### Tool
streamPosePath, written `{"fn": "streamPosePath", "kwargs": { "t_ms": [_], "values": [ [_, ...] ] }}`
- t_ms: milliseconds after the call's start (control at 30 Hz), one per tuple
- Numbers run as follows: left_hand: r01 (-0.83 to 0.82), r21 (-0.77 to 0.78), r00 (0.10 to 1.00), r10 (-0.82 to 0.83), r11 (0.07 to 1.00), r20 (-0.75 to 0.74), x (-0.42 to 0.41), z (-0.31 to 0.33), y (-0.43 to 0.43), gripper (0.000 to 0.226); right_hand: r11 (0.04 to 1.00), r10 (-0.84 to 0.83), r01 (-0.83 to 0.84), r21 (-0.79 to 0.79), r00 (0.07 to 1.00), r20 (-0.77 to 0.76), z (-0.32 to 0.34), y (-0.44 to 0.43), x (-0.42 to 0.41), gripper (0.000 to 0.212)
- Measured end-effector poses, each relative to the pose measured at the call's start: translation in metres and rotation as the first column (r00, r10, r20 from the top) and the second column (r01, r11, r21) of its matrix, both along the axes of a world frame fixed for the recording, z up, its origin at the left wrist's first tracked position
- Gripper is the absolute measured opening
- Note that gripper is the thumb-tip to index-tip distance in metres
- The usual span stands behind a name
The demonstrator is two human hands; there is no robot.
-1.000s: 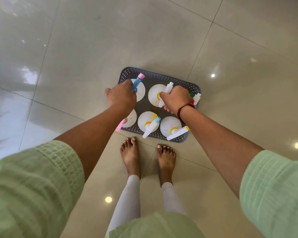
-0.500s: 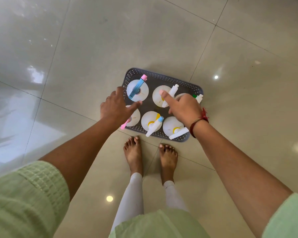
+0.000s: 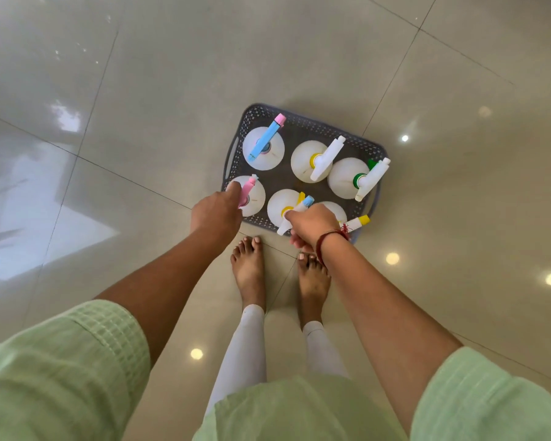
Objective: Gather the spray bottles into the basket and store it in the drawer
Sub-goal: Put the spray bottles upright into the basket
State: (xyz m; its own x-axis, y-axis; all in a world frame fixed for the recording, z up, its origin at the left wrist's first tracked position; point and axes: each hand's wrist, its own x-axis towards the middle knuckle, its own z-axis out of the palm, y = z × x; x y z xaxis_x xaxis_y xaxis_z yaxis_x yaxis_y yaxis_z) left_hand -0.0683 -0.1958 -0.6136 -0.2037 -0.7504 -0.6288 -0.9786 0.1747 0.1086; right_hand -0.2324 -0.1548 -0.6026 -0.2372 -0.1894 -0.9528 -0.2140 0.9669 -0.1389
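You stand barefoot on a glossy beige tiled floor, the basket of spray bottles before you, each hand's grip unreadable.

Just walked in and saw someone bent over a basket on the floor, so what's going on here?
A person stands barefoot over a grey perforated plastic basket on the glossy tiled floor, with six white spray bottles standing inside. The left hand is at the pink-triggered bottle by the near left corner. The right hand is over the bottle with the blue-tipped nozzle at the near edge. No drawer is in view.
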Motion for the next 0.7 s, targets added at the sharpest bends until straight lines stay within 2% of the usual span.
{"fn": "streamPosePath", "kwargs": {
  "t_ms": [100,233,300,367,400,467,700],
  "values": [
    [0.055,0.002,0.998,-0.055,0.998,0.003,0.001,0.003,-0.003,0.023,1.000,0.026,-0.026,-0.017,0.999,-0.024,0.001,-0.001,0.000,0.027],
    [0.041,0.035,0.999,-0.041,0.999,0.009,0.000,0.005,-0.003,0.028,0.999,0.026,-0.027,-0.017,0.999,-0.023,0.002,0.000,-0.002,0.026],
    [-0.033,0.051,0.999,0.034,0.998,-0.021,-0.001,0.008,0.001,0.047,1.000,-0.025,0.025,-0.003,1.000,0.007,0.004,0.003,-0.003,0.026],
    [-0.139,0.021,0.985,0.140,0.990,-0.104,-0.001,0.013,0.012,0.072,0.996,-0.089,0.089,-0.013,0.996,0.030,0.009,0.008,-0.006,0.039],
    [-0.160,-0.019,0.974,0.155,0.987,-0.166,-0.002,0.016,0.018,0.077,0.993,-0.113,0.114,-0.029,0.993,0.028,0.014,0.012,-0.010,0.047],
    [-0.130,-0.076,0.958,0.105,0.989,-0.268,-0.006,0.022,0.035,0.076,0.987,-0.147,0.147,-0.060,0.989,0.004,0.024,0.023,-0.020,0.058],
    [-0.093,-0.110,0.882,0.031,0.990,-0.470,-0.049,0.027,0.067,0.061,0.973,-0.225,0.229,0.026,0.968,-0.107,0.033,0.075,-0.052,0.057]
  ]
}}
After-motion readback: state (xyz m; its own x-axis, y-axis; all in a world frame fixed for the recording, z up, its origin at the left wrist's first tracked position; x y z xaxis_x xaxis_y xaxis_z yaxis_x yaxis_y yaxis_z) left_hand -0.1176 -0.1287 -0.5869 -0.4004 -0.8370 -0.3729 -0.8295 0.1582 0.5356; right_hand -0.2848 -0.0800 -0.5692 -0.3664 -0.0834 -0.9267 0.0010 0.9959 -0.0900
